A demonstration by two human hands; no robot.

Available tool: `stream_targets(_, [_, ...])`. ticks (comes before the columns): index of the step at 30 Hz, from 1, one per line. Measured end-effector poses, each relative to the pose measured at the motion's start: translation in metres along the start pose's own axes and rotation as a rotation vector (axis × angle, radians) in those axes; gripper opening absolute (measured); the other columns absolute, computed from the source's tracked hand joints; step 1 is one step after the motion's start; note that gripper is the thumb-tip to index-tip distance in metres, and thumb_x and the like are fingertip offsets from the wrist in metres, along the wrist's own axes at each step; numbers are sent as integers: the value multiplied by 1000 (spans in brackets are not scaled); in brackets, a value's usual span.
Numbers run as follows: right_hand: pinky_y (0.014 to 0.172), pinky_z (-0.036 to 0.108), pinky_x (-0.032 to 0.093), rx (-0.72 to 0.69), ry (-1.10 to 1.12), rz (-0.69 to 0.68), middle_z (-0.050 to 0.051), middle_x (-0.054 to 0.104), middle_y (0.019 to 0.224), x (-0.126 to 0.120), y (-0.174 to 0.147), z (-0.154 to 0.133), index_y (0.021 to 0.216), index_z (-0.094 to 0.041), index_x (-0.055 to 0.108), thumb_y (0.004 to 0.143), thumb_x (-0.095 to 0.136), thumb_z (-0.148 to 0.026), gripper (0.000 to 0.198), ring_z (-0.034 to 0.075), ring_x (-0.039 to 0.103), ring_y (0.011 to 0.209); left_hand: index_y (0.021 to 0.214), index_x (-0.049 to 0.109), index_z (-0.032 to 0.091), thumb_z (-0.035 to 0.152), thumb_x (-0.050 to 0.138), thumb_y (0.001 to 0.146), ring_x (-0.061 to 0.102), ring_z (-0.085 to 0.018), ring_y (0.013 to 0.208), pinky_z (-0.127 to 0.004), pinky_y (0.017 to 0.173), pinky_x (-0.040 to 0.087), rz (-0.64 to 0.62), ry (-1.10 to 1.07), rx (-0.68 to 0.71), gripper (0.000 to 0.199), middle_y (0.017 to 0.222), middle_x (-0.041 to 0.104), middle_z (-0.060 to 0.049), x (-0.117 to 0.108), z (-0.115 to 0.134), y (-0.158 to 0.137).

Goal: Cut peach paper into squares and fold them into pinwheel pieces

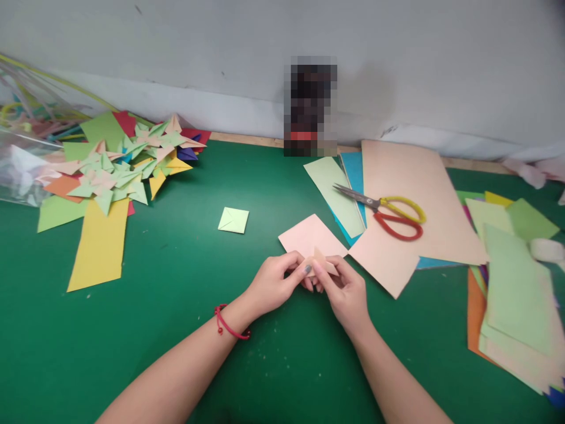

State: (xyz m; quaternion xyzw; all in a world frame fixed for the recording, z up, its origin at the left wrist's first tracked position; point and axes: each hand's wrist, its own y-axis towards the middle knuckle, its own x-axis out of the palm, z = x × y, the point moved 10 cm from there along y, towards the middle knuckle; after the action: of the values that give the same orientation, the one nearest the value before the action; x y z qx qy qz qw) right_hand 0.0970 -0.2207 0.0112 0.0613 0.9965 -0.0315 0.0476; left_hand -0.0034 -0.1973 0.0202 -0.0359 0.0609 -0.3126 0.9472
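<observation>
Between my two hands is a small piece of folded pink paper [321, 258], with one pointed flap standing up. My left hand [277, 280], a red cord bracelet on its wrist, pinches the piece from the left with thumb and fingers. My right hand [348, 294] grips it from the right, its thumb pressed on the paper. Just beyond my fingers a flat pink paper square [311, 232] lies on the table, partly covered by them. A small folded light-green square [233, 220] rests on its own to the left.
Scissors [384, 209] with yellow and red handles lie on large pink sheets [406, 171] at the right. Folded paper stars [119, 165] are heaped at the back left beside a clear plastic bag [20, 171]. Coloured paper [521, 294] and a white roll [546, 250] lie far right.
</observation>
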Motion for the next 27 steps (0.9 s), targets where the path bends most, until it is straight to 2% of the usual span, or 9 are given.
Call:
stream_targets(7, [46,21,38,12,-20,-67,-4,52,55,5,1,-4,78,-18,58,82,56,-25,8,9,47,47,76,54,14,26,38,90,61,-12,71,-23,70,44,-8,-38,23,24,72,64,-2,0,2,-1])
stream_targets(27, [46,20,37,-27,-20,31,-5,51,53,0,-2,-5,75,-19,56,83,55,-23,9,7,46,46,78,54,14,27,41,89,58,-11,65,-22,64,43,6,20,-10,22,68,62,-1,0,0,-2])
